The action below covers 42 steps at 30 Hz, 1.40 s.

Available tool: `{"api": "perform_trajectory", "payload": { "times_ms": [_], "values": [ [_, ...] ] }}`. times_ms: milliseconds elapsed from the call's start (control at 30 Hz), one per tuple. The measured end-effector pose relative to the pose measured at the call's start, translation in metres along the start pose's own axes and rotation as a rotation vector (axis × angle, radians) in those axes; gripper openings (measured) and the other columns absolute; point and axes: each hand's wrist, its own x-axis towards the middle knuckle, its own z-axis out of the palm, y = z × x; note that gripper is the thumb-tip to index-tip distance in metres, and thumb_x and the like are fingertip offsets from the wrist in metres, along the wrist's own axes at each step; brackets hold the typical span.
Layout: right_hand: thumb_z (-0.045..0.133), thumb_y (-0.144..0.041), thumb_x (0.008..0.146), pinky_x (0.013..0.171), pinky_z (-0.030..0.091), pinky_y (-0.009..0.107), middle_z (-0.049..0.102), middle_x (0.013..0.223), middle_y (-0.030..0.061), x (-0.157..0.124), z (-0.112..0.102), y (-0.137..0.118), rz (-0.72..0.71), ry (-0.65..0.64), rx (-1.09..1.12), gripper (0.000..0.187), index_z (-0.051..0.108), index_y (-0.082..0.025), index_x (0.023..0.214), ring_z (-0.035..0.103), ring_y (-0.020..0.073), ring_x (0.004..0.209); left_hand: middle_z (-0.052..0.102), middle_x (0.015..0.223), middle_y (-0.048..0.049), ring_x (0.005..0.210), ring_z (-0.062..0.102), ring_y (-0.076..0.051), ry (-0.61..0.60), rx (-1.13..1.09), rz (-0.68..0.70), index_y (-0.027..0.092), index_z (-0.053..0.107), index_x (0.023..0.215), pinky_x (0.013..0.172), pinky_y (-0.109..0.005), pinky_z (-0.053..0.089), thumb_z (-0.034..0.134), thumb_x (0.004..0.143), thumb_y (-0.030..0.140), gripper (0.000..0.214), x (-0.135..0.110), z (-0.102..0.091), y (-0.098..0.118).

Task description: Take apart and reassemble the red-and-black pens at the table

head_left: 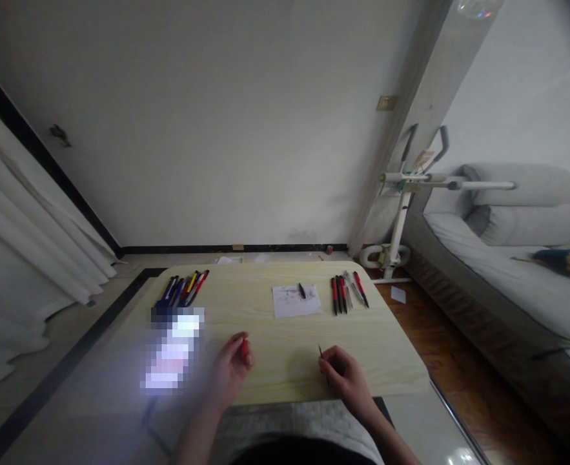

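Observation:
My left hand (232,368) rests on the light wooden table (275,329), fingers closed round a small red pen part (244,349). My right hand (343,374) is closed too, pinching a thin dark pen piece (320,351) whose tip points up and away. Between and beyond the hands lies a white sheet of paper (295,301) with a short black piece (302,290) on it. A row of red and black pens (347,292) lies to the right of the paper. A bunch of coloured pens (182,289) lies at the far left of the table.
A bright blurred patch (172,349) covers the table's left part. A white exercise machine (401,213) stands beyond the table's far right corner, and a grey sofa (507,258) fills the right side. White curtains (28,245) hang at the left.

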Motion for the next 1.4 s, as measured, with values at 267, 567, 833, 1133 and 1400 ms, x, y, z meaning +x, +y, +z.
{"api": "perform_trajectory", "payload": {
  "times_ms": [267,567,833,1133,1400],
  "values": [
    [0.053,-0.036,0.077,0.046,0.03,0.025,0.046,0.056,-0.0012,-0.008,0.0,-0.002,-0.004,-0.046,-0.043,0.018,0.053,-0.02,0.068,0.041,0.0136,0.051,0.056,0.06,0.0004,0.049,0.05,-0.007,0.023,0.002,-0.018,0.018,0.064,0.08,0.045,-0.02,0.04,0.065,0.066,0.016,0.015,-0.004,0.002,-0.002],
    [0.052,-0.038,0.079,0.046,0.029,0.024,0.043,0.055,-0.0022,-0.014,-0.006,-0.014,-0.002,-0.052,-0.071,0.022,0.053,-0.017,0.071,0.038,0.0115,0.05,0.056,0.062,0.001,0.051,0.05,-0.007,0.028,0.009,-0.048,0.016,0.062,0.084,0.047,-0.019,0.039,0.066,0.066,0.016,0.018,-0.007,0.004,0.0],
    [0.053,-0.038,0.078,0.047,0.03,0.023,0.045,0.056,-0.0018,-0.008,-0.003,-0.017,0.041,-0.04,-0.032,0.024,0.051,-0.016,0.069,0.04,0.0111,0.052,0.054,0.062,0.0019,0.051,0.049,-0.006,-0.007,-0.047,-0.062,0.017,0.06,0.088,0.047,-0.019,0.039,0.065,0.067,0.013,0.022,0.002,0.008,0.001],
    [0.057,-0.036,0.077,0.04,0.032,0.019,0.049,0.057,-0.0028,0.051,0.018,-0.035,0.021,0.008,0.289,0.022,0.049,-0.016,0.071,0.041,0.0068,0.043,0.053,0.064,0.0012,0.052,0.05,-0.007,-0.082,-0.12,-0.053,0.017,0.058,0.09,0.049,-0.02,0.041,0.062,0.071,0.013,0.02,0.053,0.026,0.003],
    [0.058,-0.03,0.073,0.033,0.026,0.017,0.053,0.053,-0.0042,0.134,0.078,-0.057,0.024,0.074,0.545,0.018,0.049,-0.016,0.066,0.037,0.0035,0.033,0.051,0.064,0.0001,0.055,0.049,-0.007,-0.18,-0.267,-0.009,0.013,0.058,0.085,0.052,-0.02,0.043,0.052,0.077,0.009,0.011,0.123,0.046,0.022]
  ]
}}
